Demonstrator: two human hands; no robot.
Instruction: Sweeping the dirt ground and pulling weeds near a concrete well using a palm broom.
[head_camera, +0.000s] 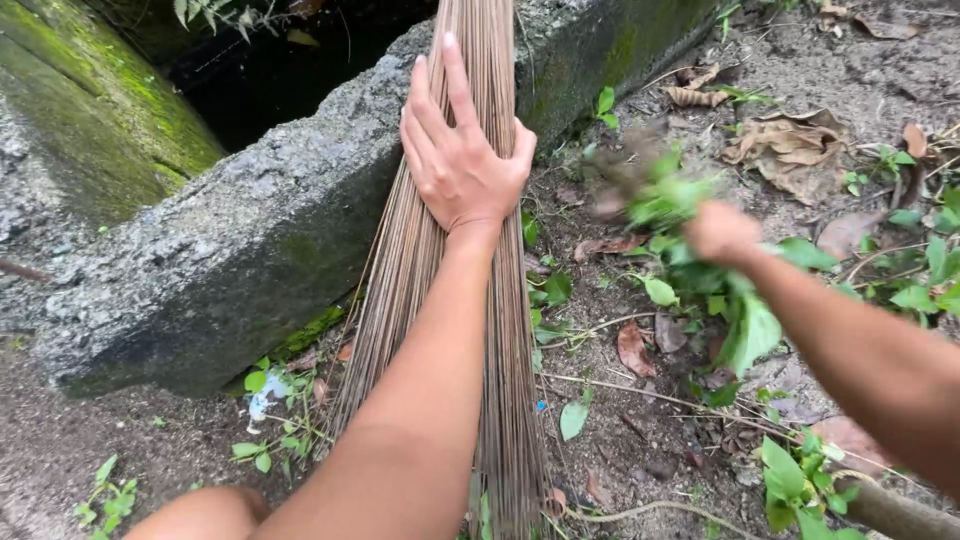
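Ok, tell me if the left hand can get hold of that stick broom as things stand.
Probably yes: the left hand already lies flat on the stick broom, fingers spread, nothing between them. It only needs to curl its fingers; the right hand is busy in the weeds.

Your broom (440, 300) is a bundle of thin brown sticks, standing nearly upright, its top leaning on the grey concrete slab at the far centre and its bristles spreading toward the near ground. The weeds (690, 240) are a blurred green leafy clump at the right, lifted off the soil.
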